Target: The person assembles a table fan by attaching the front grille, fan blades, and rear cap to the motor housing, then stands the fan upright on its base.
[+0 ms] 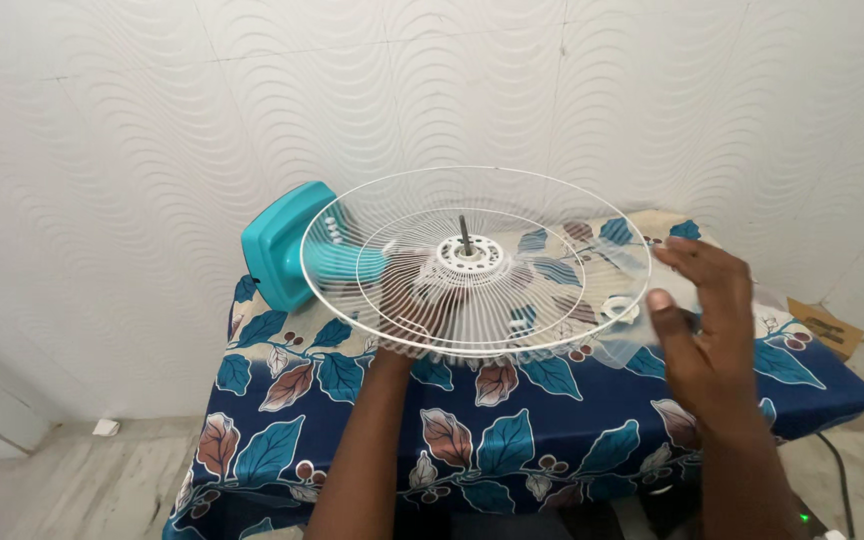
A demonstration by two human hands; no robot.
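Nearest the lens, two forearms raised over a table (252,400) draped in a dark blue leaf-print cloth, set against a white wave-textured wall (152,120). Left hand (407,325) tucked beneath the white wire fan guard (475,262), mostly hidden behind the spokes, apparently propping it from below; grip impossible to tell. Right hand (704,320) at the guard's right rim, fingers loosely open, touching or just beside the outer ring. Guard held level above the table, face up, seated around the motor shaft (464,236), which points nearly straight up through the white hub. Teal motor housing (287,255) behind and below, on the left. Judged partly done: rear guard on, no blade visible on the shaft, no front guard in sight.
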